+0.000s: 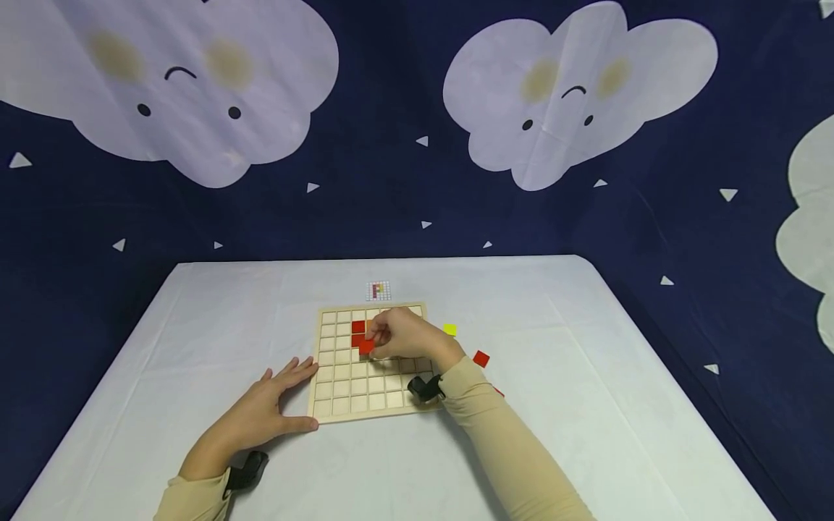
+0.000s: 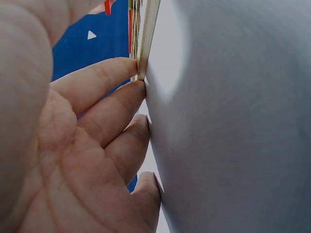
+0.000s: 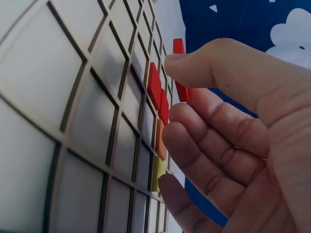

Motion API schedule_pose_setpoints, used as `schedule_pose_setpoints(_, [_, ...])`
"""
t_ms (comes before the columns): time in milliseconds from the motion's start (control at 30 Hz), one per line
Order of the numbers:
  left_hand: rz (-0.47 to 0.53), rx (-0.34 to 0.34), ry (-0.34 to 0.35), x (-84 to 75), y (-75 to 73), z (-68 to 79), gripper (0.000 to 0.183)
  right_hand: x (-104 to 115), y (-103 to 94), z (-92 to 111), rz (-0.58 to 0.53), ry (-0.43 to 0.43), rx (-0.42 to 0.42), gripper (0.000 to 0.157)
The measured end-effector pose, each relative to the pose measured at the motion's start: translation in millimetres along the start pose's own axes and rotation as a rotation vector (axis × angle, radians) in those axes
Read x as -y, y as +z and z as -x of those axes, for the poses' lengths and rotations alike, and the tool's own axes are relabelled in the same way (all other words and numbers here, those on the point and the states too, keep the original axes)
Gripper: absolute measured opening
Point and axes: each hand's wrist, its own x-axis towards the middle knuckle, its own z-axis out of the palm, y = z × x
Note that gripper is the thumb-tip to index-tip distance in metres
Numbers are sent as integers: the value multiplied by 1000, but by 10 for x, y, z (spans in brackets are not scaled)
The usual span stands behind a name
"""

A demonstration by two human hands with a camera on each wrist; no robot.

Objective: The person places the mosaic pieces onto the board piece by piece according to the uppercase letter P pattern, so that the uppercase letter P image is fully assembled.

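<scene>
A wooden grid board lies on the white table, with two red square tiles set in its upper cells. Beside them in the right wrist view sit an orange tile and a yellow tile. Between thumb and fingers my right hand pinches another red tile, held just above the board. My left hand rests on the table with fingers spread, its fingertips and thumb touching the board's left edge.
Behind the board lies a small printed pattern card. To the right, a loose yellow tile and a loose red tile lie on the table; another red one is partly hidden by the right sleeve. A dark blue cloud-print cloth hangs behind.
</scene>
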Motion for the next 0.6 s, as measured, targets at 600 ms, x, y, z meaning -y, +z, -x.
schedule_pose_setpoints(600, [12,-2,1,0,6,1,96,94,133,-80,132,36,1,20])
